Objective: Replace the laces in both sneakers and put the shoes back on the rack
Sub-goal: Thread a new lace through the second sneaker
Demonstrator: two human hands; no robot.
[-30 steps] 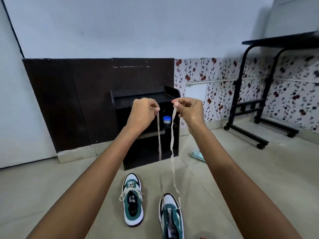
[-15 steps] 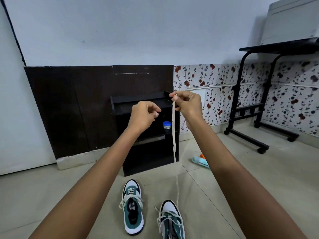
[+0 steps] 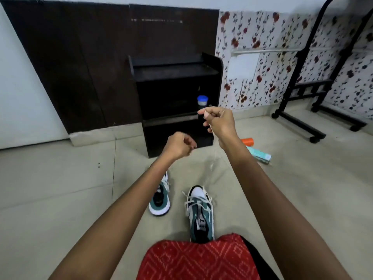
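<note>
Lace (image 3: 211,166) hangs as a thin, blurred strand from the right hand (image 3: 219,122), whose thumb and forefinger are clamped on its white tip. The left hand (image 3: 178,145) is lower, with fingers curled together and nothing visible in them. The strand descends toward the right sneaker (image 3: 199,211) on the floor. The left sneaker (image 3: 160,201) lies beside it, partly hidden by the forearm. Both shoes are in front of the black rack (image 3: 175,77).
</note>
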